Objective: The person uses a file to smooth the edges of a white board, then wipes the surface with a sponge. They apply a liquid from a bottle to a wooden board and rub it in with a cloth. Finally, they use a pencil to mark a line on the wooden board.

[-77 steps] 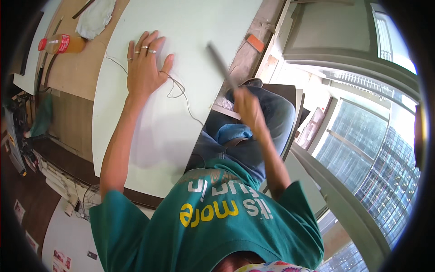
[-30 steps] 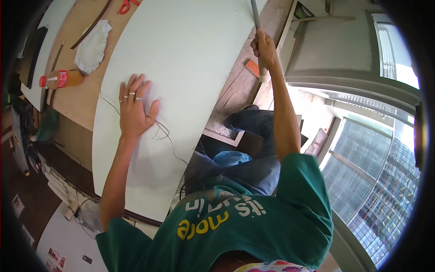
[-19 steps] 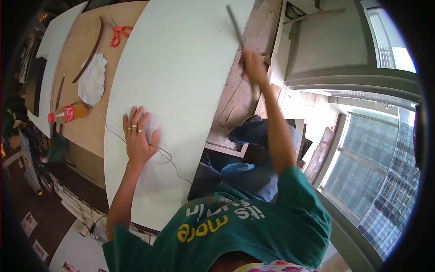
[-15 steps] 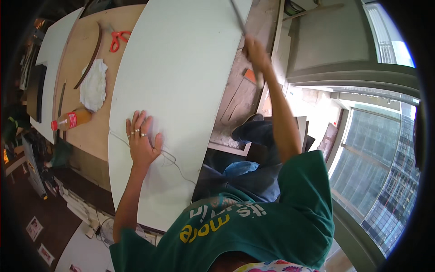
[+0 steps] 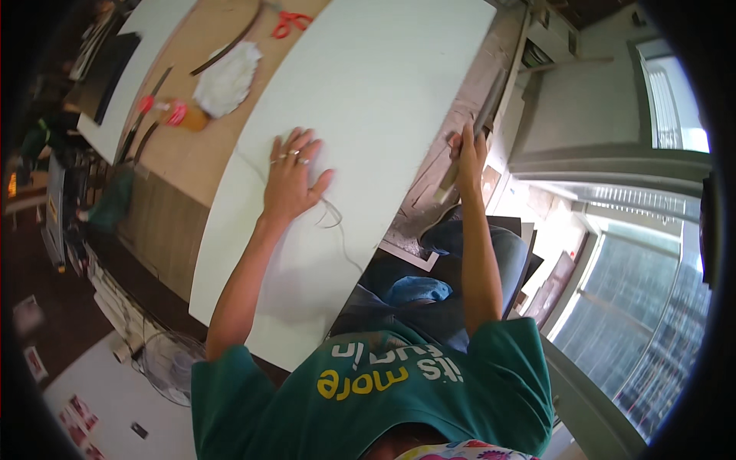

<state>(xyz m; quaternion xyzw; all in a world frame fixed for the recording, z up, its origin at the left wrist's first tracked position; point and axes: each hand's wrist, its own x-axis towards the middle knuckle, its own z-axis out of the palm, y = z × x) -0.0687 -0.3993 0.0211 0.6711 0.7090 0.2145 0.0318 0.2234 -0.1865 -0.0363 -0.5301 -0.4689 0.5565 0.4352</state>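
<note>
A long white board [image 5: 368, 92] with a curved left side lies under my left hand [image 5: 297, 176], which rests flat on it, fingers apart, with rings on them. A thin pale cord [image 5: 345, 249] runs from under that hand down the board. Just beyond the board's straight right edge, my right hand [image 5: 469, 153] is wrapped round the pale handle of a long, dark, flat file-like tool [image 5: 488, 100], slightly blurred, pointing away from me.
At the left, a tan panel [image 5: 169, 153] bears a juice bottle [image 5: 184, 115], white cloth [image 5: 226, 77], red scissors [image 5: 288, 23] and dark strips [image 5: 226, 46]. My bent leg [image 5: 491, 257] is right of the board. Large windows [image 5: 621, 299] fill the lower right; a wire fan [image 5: 165, 368] stands lower left.
The view has shifted, carrying the board and left hand rightward and up in the picture. My right hand with the tool has moved lower relative to the board, off its right edge.
</note>
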